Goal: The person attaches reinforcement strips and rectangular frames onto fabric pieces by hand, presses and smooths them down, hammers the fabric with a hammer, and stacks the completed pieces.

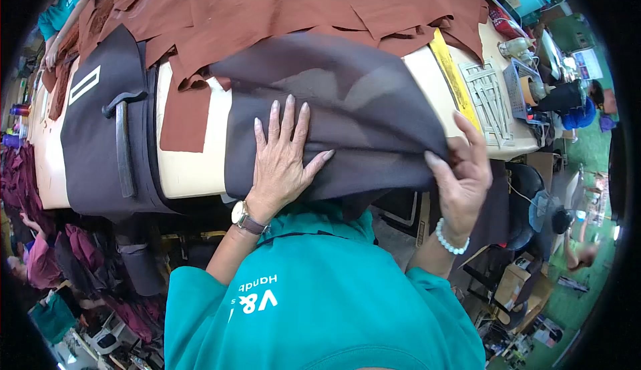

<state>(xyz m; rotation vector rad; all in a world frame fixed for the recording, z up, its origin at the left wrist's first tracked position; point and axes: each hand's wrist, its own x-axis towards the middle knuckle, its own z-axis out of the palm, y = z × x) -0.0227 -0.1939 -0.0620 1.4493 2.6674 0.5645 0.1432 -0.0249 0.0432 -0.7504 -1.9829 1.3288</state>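
A large dark leather sheet [347, 116] lies before me on the table, creased and raised toward its right side. My left hand [284, 153] rests flat on it with the fingers spread, a watch at the wrist. At the sheet's right edge, my right hand [464, 176] has the border pinched between thumb and fingers. To the left, a metal hammer [125, 146] lies on a stack of dark leather pieces [93, 150], with a pale rectangular frame [84, 86] near the stack's far end. Between stack and sheet sits a reddish-brown leather piece [183, 120].
Reddish-brown hides [280, 3] cover the table's far side. On the right are a yellow strip [454, 76], pale slotted templates [487, 100] and a blue basket [521, 90]. The cream tabletop [190, 173] ends close to my body. A co-worker [67, 10] stands far left.
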